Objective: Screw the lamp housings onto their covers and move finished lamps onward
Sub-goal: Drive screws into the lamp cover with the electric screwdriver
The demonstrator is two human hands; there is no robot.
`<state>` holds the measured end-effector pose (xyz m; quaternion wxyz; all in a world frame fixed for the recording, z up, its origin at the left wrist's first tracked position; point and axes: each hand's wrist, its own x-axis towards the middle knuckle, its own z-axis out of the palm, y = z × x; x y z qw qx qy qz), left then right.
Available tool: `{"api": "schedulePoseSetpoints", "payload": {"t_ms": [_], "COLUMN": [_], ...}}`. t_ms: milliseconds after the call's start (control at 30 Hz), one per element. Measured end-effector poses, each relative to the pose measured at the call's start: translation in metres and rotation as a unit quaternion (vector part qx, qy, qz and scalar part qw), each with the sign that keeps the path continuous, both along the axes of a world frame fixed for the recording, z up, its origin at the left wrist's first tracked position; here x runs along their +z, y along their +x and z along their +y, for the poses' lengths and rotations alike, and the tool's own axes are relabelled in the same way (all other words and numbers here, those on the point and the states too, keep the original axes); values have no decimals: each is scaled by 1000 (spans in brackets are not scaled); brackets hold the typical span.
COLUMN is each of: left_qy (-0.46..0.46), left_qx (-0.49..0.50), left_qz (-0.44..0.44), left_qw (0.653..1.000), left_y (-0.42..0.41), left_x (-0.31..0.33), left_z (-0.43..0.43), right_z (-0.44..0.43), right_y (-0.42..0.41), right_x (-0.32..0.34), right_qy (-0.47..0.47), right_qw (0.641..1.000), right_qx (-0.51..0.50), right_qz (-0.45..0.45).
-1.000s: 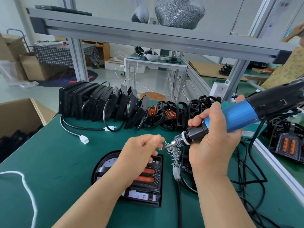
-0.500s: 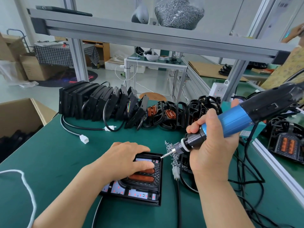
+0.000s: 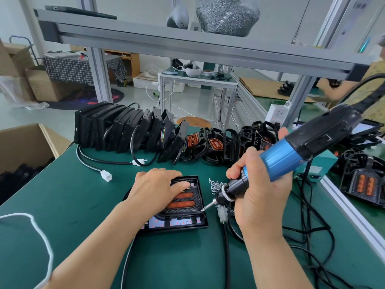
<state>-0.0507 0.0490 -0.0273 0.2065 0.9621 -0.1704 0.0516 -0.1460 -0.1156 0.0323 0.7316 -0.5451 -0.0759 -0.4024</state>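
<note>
- Left grip lies flat with straight fingers, pressing the lamp housing onto the green surface at centre frame. Right grip is clenched round the screwdriver, its bit at the housing's right edge.
- Risks?
- A tilted bit could slip and scar the plastic, and torque could twist the housing.
- Unclear?
- The screw is too small to see. The palm hides the housing's upper left.

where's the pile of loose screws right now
Head view, centre-right: the pile of screws lies on the green mat just right of the lamp housing, behind the nose of the electric screwdriver in the right hand.
</note>
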Motion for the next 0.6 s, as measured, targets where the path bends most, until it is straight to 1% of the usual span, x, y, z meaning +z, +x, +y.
{"api": "schedulePoseSetpoints", "payload": {"t_ms": [167, 500, 600], "left_qy": [-4, -4, 0], "left_qx": [5, 13, 12], "left_qz": [13, 25, 26], "left_qw": [1000, 1000, 1000], "left_y": [3, 5, 5], "left_x": [-2, -6, -6], "left_z": [-1, -1, -1], "right_z": [4, 9, 11], "right_y": [1, 5, 4], "right_x": [-8, -28, -30], "right_qy": [-46, -52, -61], "right_qw": [999, 998, 997], "right_qx": [-27, -32, -30], "right_qz": [-2, 34, 32]}}
